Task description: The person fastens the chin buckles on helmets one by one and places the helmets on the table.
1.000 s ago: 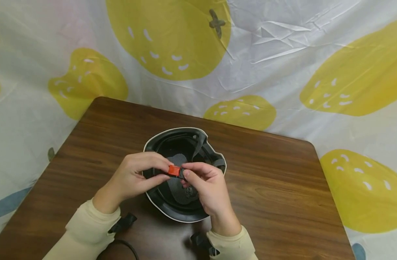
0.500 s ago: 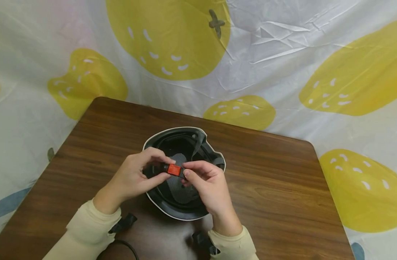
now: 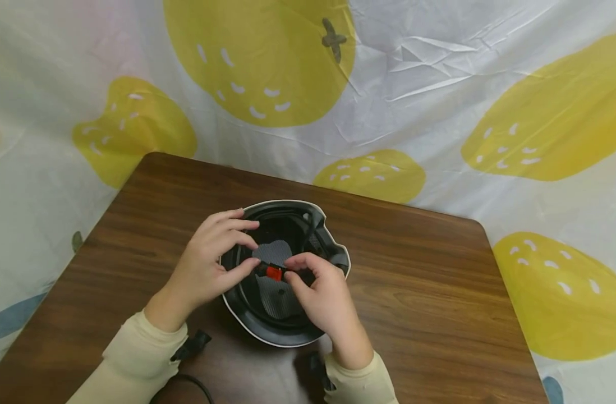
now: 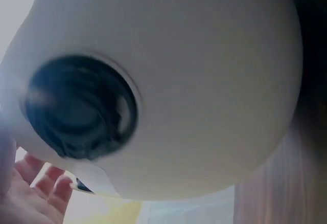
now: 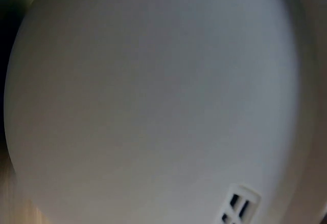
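A helmet [image 3: 272, 339] with a pale shell and black lining rests upside down on the table. A chin-strap buckle [image 3: 274, 273], red with black ends, hangs over its opening. My left hand [image 3: 199, 269] has its fingers spread over the helmet's left side, the thumb tip close by the buckle's left end. My right hand [image 3: 328, 294] keeps thumb and index finger at the buckle's right end, seemingly in a light pinch. In the left wrist view the shell [image 4: 204, 96] carries a round black part [image 4: 82, 106]; in the right wrist view the shell [image 5: 153, 101] fills most of the frame.
The brown wooden table [image 3: 414, 280] extends around the helmet. Behind it hangs a white curtain [image 3: 419, 95] printed with yellow fruit. A black cable [image 3: 197, 381] lies near the left sleeve [image 3: 136, 342].
My left hand has let go of the buckle and spread its fingers. The buckle has dropped slightly and turned, so less of its red face shows. My right hand has barely moved.
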### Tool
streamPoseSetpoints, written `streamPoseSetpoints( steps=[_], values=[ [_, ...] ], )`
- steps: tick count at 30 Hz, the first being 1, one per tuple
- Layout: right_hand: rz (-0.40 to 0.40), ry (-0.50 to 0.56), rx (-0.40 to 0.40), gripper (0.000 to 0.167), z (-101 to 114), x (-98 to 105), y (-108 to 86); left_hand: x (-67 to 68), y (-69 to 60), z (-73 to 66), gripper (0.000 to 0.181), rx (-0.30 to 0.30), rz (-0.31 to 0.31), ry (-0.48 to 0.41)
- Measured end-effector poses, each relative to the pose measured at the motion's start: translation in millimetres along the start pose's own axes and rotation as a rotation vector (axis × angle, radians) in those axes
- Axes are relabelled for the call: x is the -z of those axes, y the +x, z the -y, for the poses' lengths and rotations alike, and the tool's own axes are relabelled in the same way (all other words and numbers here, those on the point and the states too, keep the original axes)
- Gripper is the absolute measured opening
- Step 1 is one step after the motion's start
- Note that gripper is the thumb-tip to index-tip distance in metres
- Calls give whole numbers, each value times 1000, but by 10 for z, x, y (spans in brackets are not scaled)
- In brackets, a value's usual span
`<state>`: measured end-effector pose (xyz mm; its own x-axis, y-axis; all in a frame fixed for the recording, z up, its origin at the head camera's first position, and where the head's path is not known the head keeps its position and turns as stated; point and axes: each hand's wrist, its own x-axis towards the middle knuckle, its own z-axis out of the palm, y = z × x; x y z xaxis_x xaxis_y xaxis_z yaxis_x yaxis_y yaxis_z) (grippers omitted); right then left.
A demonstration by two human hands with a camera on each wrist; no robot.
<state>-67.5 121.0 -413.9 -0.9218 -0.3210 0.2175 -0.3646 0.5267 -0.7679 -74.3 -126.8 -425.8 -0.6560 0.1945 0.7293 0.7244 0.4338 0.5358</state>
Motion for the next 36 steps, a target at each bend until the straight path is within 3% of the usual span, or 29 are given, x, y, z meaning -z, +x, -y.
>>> streamPoseSetpoints(
  steps=[5,10,16,21,25,29,33,36],
  values=[
    [9,-70,13,18,-5,-21,7,-17,-26,62,32,64,-41,10],
    [-6,-91,58,20,-42,-21,-1,-53,-69,92,41,179,-52,-63],
    [-175,-97,261,17,-92,36,-9,-98,-91,134,42,223,-55,-145],
    [-275,-257,363,26,-132,98,17,-124,-104,215,46,261,-83,-209],
    [-219,-371,327,53,-192,122,54,-129,-115,282,54,346,-123,-373],
    [-138,-385,251,73,-267,102,60,-120,-131,331,65,476,-121,-532],
    [-100,-363,190,80,-318,52,46,-94,-147,383,70,665,-107,-677],
    [-99,-363,171,80,-333,27,40,-82,-161,420,67,750,-93,-796]
  ],
)
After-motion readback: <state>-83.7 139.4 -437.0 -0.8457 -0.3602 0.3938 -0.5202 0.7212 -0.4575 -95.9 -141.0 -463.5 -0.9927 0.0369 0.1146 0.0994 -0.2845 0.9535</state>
